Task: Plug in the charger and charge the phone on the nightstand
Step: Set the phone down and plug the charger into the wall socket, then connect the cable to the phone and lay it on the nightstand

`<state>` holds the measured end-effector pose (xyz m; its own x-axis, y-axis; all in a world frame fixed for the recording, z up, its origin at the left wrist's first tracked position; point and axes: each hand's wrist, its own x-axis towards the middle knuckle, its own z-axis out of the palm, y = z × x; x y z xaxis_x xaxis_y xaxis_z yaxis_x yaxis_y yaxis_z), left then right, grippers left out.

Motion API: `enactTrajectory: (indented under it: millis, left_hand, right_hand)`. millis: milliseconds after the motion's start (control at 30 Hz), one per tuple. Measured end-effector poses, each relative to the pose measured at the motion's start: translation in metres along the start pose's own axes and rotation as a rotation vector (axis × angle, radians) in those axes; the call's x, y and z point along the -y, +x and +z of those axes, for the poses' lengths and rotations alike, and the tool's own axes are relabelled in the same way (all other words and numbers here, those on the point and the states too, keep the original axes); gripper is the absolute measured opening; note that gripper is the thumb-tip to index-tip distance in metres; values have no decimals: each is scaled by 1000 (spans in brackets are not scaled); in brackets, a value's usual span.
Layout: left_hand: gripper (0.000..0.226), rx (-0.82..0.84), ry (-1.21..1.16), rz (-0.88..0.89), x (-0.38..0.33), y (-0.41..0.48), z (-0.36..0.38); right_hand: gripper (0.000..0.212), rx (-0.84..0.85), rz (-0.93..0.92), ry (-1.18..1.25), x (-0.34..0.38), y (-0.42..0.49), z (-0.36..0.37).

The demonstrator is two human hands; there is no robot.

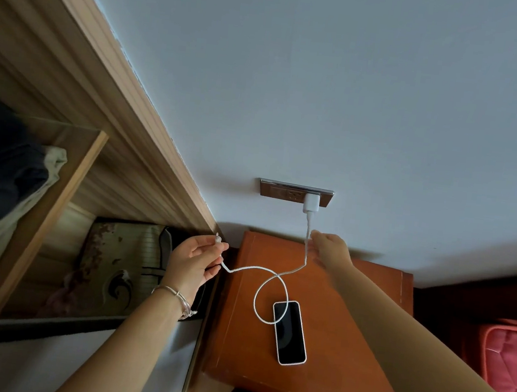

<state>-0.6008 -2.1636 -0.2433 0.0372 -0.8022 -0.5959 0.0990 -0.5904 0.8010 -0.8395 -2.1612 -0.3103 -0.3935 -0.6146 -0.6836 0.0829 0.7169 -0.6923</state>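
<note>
A white charger block sits plugged into the metal wall socket plate above the orange-brown nightstand. Its white cable hangs down, loops over the nightstand and crosses the top of the phone, which lies face up with a dark screen. My right hand pinches the cable just below the charger. My left hand, with bracelets on the wrist, holds the cable's free plug end left of the nightstand, apart from the phone.
A wooden headboard panel runs diagonally at left, with a bed frame, dark bedding and a patterned cushion below it. A red quilted item lies at the right edge. The pale wall fills the upper view.
</note>
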Motion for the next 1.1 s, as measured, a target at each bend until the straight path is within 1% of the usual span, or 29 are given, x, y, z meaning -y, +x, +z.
enactTrajectory:
  millis: [67,167,233,333,433,500,600,833,1000,1100]
  left_hand:
    - [14,-9,-3,8,-2,-6,-3]
    - [18,-21,0,19,-1,-19,-6]
    - [14,-23,-8,32,0,-28,-9]
    - [11,-29,-46,51,5,-44,-13]
    - [11,-25,-43,56,11,-57,-16]
    - [11,-21,-37,70,18,-71,-20]
    - [12,-16,-44,77,22,-88,-26]
    - [14,44,-58,134,25,-131,-41]
    - [17,88,-48,164,41,-171,-71]
    - [19,83,-41,176,57,-192,-91]
  right_hand:
    - [27,-17,22,14,-9,-7,-2]
    - [14,-56,54,105,-22,-21,-7]
    - [9,-68,65,150,-26,-29,-12]
    - [13,-15,63,156,-31,-42,-18]
    - [13,36,43,152,-32,-53,-22]
    - [18,52,25,153,-37,-66,-23]
    - [19,55,10,179,-45,-87,-25]
    - [11,20,-56,211,-63,-137,-26]
    - [11,0,-53,213,-90,-188,-15]
    - [13,9,-68,199,-109,-219,-9]
